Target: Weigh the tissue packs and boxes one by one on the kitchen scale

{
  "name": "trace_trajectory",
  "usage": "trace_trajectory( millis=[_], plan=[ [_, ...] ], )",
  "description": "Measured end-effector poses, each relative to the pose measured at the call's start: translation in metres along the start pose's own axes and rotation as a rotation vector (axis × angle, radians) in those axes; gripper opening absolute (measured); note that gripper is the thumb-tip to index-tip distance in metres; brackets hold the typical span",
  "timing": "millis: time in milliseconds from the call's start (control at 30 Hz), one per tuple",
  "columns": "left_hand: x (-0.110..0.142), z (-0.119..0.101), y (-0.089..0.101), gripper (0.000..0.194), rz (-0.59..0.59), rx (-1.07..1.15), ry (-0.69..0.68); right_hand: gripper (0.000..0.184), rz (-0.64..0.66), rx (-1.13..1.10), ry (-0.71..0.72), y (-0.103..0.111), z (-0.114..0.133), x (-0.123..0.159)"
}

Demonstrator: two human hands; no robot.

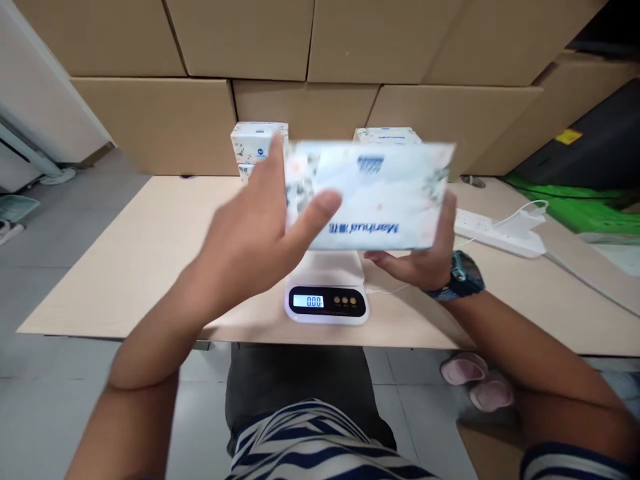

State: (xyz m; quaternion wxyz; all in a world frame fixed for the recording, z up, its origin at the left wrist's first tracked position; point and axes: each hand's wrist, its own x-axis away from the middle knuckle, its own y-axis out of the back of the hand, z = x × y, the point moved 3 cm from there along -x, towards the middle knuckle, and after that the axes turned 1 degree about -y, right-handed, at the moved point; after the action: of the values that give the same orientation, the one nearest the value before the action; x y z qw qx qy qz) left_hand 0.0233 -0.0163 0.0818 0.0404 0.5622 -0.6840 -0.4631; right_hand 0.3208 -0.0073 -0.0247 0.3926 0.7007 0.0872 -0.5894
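Observation:
Between both hands, a white tissue pack (380, 193) with blue lettering and a floral print is held up above a white digital scale (327, 307). The pack looks slightly blurred by motion. My left hand (265, 220) grips its left end, thumb on the front face. My right hand (430, 260), with a dark watch on the wrist, holds the lower right corner from behind and below. The scale's lit display reads 0.00, and the pack hides the back of its platform. Similar packs stand behind, a left stack (257, 143) and a right pack (387, 135) partly covered.
Cardboard boxes (300, 40) are stacked like a wall behind the table (165, 267). A white power strip (500, 233) with a plugged-in adapter and cables lies at the right, near a green bag (590, 213). Pink slippers (477, 380) rest on the floor.

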Motion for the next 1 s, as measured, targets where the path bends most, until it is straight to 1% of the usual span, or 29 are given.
trace_trajectory(
  millis=[33,67,100,167,233,333,467,567,633,800,867,1000],
  plan=[
    [0.0,0.018,-0.02,0.103,0.117,-0.04,0.054,0.121,0.042,0.007,-0.019,-0.002,-0.003,0.015],
    [0.001,0.036,-0.037,0.107,0.195,-0.037,0.1,0.118,0.086,-0.002,-0.026,-0.006,-0.004,0.026],
    [0.001,0.053,-0.052,0.109,0.245,-0.024,0.138,0.116,0.142,-0.018,-0.025,-0.011,-0.005,0.035],
    [0.004,0.081,-0.074,0.107,0.265,0.034,0.194,0.113,0.264,-0.056,-0.025,-0.019,-0.006,0.044],
    [0.009,0.097,-0.085,0.101,0.227,0.067,0.192,0.113,0.368,-0.097,-0.055,-0.022,-0.008,0.048],
    [0.016,0.105,-0.09,0.097,0.188,0.054,0.139,0.115,0.479,-0.158,-0.123,-0.018,-0.01,0.05],
    [0.018,0.11,-0.093,0.096,0.186,0.074,0.174,0.114,0.521,-0.169,-0.212,-0.013,-0.006,0.05],
    [0.016,0.118,-0.094,0.088,0.173,0.072,0.181,0.11,0.55,-0.159,-0.285,-0.014,0.0,0.049],
    [0.016,0.124,-0.094,0.08,0.174,0.067,0.175,0.11,0.542,-0.152,-0.327,-0.014,0.003,0.049],
    [0.017,0.132,-0.095,0.061,0.175,0.079,0.159,0.109,0.454,-0.126,-0.378,-0.012,0.006,0.051],
    [0.017,0.132,-0.095,0.059,0.167,0.09,0.148,0.112,0.436,-0.155,-0.415,-0.011,0.003,0.054],
    [0.016,0.131,-0.095,0.063,0.129,0.091,0.141,0.114,0.402,-0.202,-0.467,-0.012,-0.001,0.058]
  ],
)
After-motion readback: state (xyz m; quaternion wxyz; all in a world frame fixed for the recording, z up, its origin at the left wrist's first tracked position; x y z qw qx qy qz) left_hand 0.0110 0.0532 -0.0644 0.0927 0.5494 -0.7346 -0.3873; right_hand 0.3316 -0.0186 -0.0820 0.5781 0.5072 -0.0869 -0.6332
